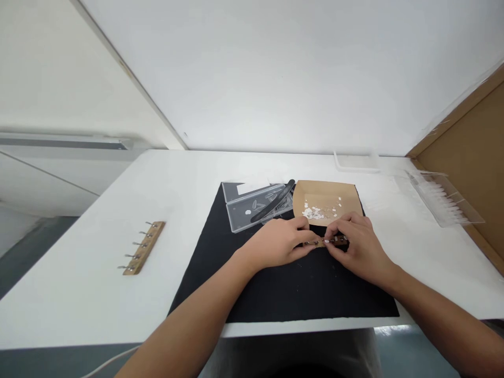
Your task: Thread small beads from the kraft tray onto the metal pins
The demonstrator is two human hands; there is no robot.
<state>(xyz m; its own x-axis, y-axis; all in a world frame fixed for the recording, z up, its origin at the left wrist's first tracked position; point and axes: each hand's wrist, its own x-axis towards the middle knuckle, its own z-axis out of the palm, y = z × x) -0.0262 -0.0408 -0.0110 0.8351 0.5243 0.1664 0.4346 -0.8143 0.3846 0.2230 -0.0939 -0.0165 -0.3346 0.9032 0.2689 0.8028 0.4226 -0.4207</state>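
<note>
My left hand [277, 242] is closed around the left end of a narrow wooden strip [318, 243] with small metal fittings along it. The strip is held low over a black mat [283, 294]. My right hand [360, 249] is at the strip's right half, thumb and fingertips pinched together near its middle. A tiny white piece [326, 241] shows at those fingertips; its exact shape is too small to tell. Just beyond the hands, a brown paper tray [326, 190] holds many small white pieces [312, 212].
A clear plastic case [240, 215] with transparent nail tips [271, 196] lies open, a dark curved nail file [273, 202] across it. To the left is another wooden strip [145, 248] with metal clips. Clear plastic holders [443, 198] and a clear tray [356, 163] stand at the right back.
</note>
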